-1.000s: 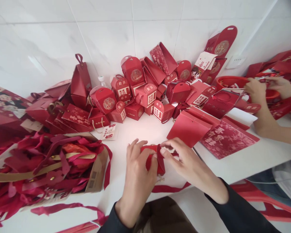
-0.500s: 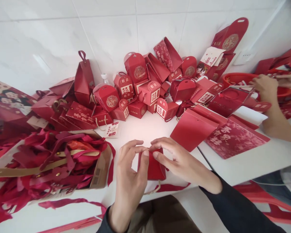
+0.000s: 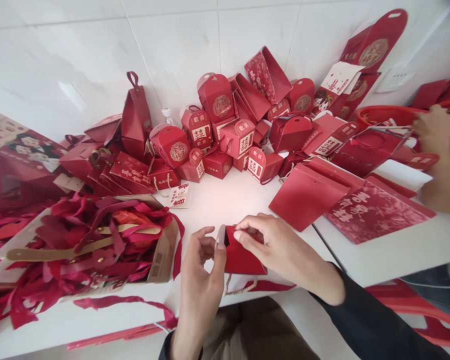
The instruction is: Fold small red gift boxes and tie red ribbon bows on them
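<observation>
A small red paper box [image 3: 245,260] sits at the table's front edge, its top partly open with a dark gap at the left. My left hand [image 3: 204,267] is at its left side, fingers curled and thumb against a pale, curved flap edge [image 3: 221,234]. Over the upper right part, my right hand [image 3: 272,240] pinches the box's top edge between thumb and fingers; the exact grip is partly hidden. Below the box lies a cream twisted cord handle [image 3: 243,287], with a red ribbon [image 3: 272,285] beside it.
At left stands a cardboard box [image 3: 163,255] full of red ribbons and straps. Several red gift boxes [image 3: 213,100] are piled against the tiled wall. Flat red bags [image 3: 307,192] lie at right, near a red basin [image 3: 382,116] and another person's arm [image 3: 440,165].
My hands have moved slightly apart at the top of the red box. Its top now shows a dark gap, and the cord handle is more visible. The whole view has shifted a little.
</observation>
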{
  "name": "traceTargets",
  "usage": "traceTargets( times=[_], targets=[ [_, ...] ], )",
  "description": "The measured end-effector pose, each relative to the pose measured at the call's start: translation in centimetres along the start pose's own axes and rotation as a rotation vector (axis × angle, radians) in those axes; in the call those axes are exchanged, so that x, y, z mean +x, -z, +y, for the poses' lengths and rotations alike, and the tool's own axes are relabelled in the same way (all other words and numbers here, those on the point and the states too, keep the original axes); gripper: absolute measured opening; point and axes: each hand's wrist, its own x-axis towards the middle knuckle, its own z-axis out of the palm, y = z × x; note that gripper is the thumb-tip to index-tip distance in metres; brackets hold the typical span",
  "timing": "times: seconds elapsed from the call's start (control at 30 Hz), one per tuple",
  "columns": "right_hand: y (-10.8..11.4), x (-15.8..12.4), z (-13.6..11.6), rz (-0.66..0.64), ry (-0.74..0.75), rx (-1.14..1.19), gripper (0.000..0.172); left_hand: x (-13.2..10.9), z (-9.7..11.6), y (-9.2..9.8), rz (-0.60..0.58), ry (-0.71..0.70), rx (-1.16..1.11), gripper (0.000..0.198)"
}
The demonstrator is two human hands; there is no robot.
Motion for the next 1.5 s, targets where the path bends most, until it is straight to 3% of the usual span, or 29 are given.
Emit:
traceTargets(
  times=[0.17, 0.33, 0.53, 0.83, 1.17, 1.27, 1.4, 1.5],
  targets=[
    [-1.2, 0.7, -0.4, -0.098, 0.056, -0.228, 0.015, -0.3, 0.4, 0.0, -0.012, 0.055, -0.125, 0.034],
    [-1.2, 0.7, -0.5, -0.101, 0.111, -0.319, 0.021, -0.4, 0.1, -0.2, -0.013, 0.065, -0.159, 0.034],
    [-1.4, 1.0, -1.1, -0.085, 0.111, -0.254, 0.016, -0.6, -0.1, 0.1, -0.061, 0.054, -0.173, 0.033],
    [-1.7, 0.9, -1.0, -0.084, 0.119, -0.163, 0.012, 0.0, 0.7, 0.6, -0.061, 0.156, -0.219, 0.031],
    [-1.8, 0.8, -0.4, -0.087, 0.121, -0.198, 0.016, 0.3, -0.2, 0.5, -0.179, 0.286, -0.351, 0.027],
    [-1.7, 0.5, 0.0, -0.059, 0.132, -0.185, 0.004, 0.1, -0.1, 0.3, -0.072, 0.336, -0.476, 0.029],
    [-1.5, -0.4, 1.3, 0.0, 0.148, -0.189, 0.03, 0.5, 0.2, 0.8, 0.244, 0.339, -0.675, 0.022],
    [-0.8, -1.2, 2.5, 0.014, 0.12, -0.137, 0.039, 0.9, -0.6, 1.5, 0.398, 0.433, -0.87, 0.011]
  ],
)
